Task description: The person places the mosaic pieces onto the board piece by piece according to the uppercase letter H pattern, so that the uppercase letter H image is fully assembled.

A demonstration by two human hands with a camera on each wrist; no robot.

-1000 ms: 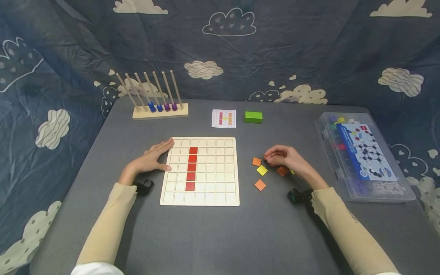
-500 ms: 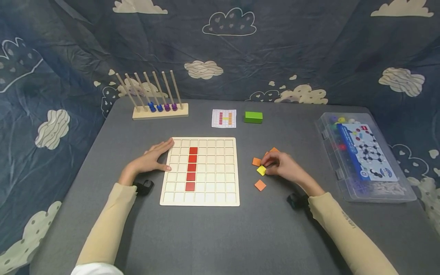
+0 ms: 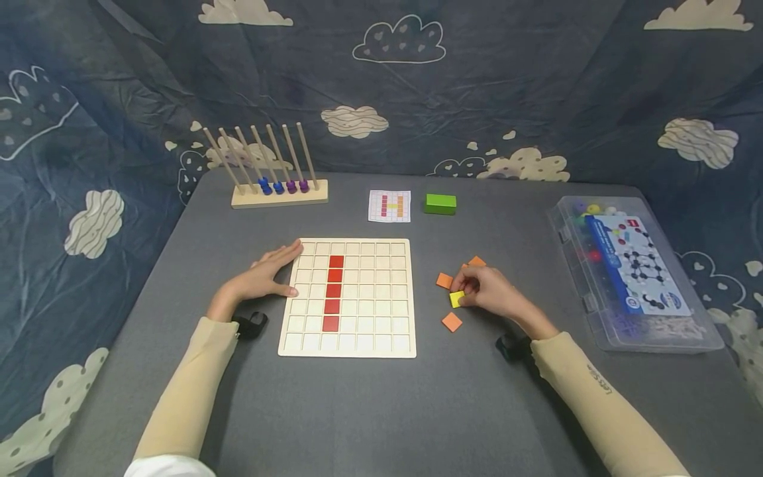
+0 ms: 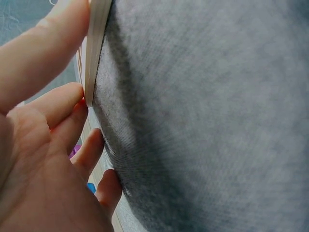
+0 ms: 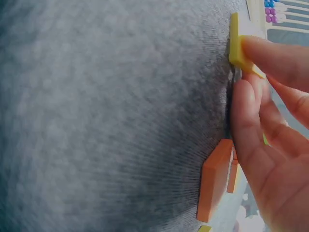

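1. Now your right hand (image 3: pixel 491 291) pinches the yellow tile (image 3: pixel 457 299), slightly turned since half a second ago.
2. Tile is thus in hand, right of the board (image 3: pixel 377 324).
3. Your left hand (image 3: pixel 259 278), fingers extended, touches the board's edge.

The thumb of the right hand (image 5: pixel 275 125) presses against the face of a yellow tile (image 5: pixel 236 41), with the other fingers close behind it. Near those fingers, an orange tile (image 5: pixel 214 181) rests on the grey, woven-looking counter (image 5: pixel 106 116); just past it, a second orange tile (image 5: pixel 233 177) is partly hidden. A yellow sliver (image 5: pixel 204 228) is cut off by the frame. Toward the counter's far edge, blue beads (image 5: pixel 270 4) and purple beads (image 5: pixel 271 15) sit beside pale rods (image 5: pixel 292 18), all blurred. Something green (image 5: pixel 265 140) peeks between the fingers.
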